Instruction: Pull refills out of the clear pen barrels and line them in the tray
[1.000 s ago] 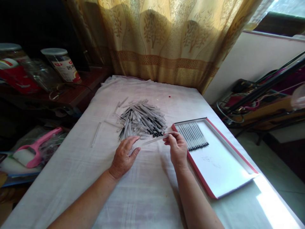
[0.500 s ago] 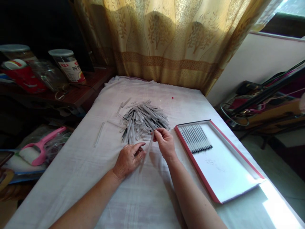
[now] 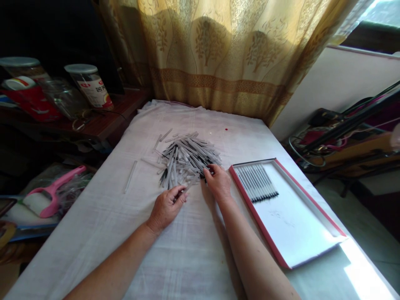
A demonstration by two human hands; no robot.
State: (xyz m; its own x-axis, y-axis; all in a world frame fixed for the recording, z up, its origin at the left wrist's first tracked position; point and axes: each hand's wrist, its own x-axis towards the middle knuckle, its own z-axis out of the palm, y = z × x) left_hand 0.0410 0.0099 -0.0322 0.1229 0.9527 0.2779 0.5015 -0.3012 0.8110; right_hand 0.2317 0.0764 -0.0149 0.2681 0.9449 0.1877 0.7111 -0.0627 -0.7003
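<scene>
My left hand (image 3: 167, 208) pinches one end of a clear pen tube (image 3: 191, 182), which slants up and right from the fingers. Just right of it, my right hand (image 3: 219, 183) has its fingers bent at the near right edge of the pile; a small dark part shows at the fingertips, but what they hold is unclear. The pile (image 3: 187, 156) is a heap of clear and grey pen tubes, some with black parts, lying in all directions. Beside my right forearm, a shallow red-rimmed box lid (image 3: 300, 229) carries a neat row of pen tubes with black ends (image 3: 258, 183).
A white cloth covers the table (image 3: 125, 233). One loose tube (image 3: 130, 177) lies left of the pile. A tiny red piece (image 3: 226, 129) rests behind it. Jars (image 3: 90, 87) stand on a side cabinet at left, above a pink-handled item (image 3: 54, 191). A curtain (image 3: 215, 54) hangs behind.
The pen tube has passed from my right hand to my left, whose fingers have closed on it. My right hand has moved slightly to the pile's edge.
</scene>
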